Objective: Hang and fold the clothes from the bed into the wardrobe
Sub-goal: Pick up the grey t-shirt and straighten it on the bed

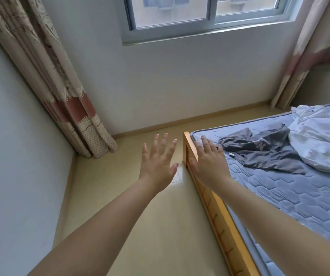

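1. Left hand [157, 164]: fingers spread flat, holds nothing, over beige floor [160, 226].
2. Right hand [210, 164]: flat, empty, above wooden bed frame [220, 222].
3. Crumpled grey garment [263, 148] & white garment [321, 142] lie on blue quilted mattress [299, 196].

both hands [158, 164] outstretched, fingers spread, empty

1. I read this as a bedroom in a home: a bed [218, 216] with a wooden frame and a quilted blue mattress [309, 200] fills my 3 to 5 o'clock.
2. Grey and white clothes [263, 150] lie loose on it at 2 o'clock.
3. A sliding window [210, 16] sits at 12 o'clock, with a patterned curtain [64, 100] at 10 o'clock.
4. Plain pale walls meet a tiled floor [140, 216].
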The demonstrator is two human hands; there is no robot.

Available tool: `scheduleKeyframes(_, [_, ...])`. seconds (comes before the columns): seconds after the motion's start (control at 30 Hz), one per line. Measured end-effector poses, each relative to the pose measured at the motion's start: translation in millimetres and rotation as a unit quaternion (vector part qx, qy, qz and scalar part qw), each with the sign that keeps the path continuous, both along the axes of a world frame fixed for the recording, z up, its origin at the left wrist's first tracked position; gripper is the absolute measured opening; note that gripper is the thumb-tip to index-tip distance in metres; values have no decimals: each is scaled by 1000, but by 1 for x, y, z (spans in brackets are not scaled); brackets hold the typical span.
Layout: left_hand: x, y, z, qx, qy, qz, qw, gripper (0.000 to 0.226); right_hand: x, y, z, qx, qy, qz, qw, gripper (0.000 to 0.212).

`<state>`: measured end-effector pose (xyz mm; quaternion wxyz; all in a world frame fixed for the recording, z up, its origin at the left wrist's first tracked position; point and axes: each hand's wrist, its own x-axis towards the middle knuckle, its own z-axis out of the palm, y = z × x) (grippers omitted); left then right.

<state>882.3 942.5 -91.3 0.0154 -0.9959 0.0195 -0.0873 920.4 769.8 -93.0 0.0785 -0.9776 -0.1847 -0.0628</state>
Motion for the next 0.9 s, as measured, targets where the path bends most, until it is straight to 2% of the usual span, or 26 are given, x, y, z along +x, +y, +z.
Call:
scheduleKeyframes(0.13, [99,-5,-23,-51,36,-38,997,71,75,-6,-18,-2,18,-59,998,62])
scheduleKeyframes(0.33, [263,-49,-80,-52,95,-104,989,67,212,-52,-84,-30,81,-139,987,63])
scheduleKeyframes(0.53, [416,-110,-146,-71,186,-141,970,66,335,-105,-156,-39,181,-213,959,66])
scheduleKeyframes(0.77, [522,-163,-258,-124,280,-198,931,69,416,-135,-260,49,266,-337,902,62])
scheduleKeyframes(0.9, [570,-181,-343,-75,350,-248,900,75,450,-146,-333,53,301,-396,866,67])
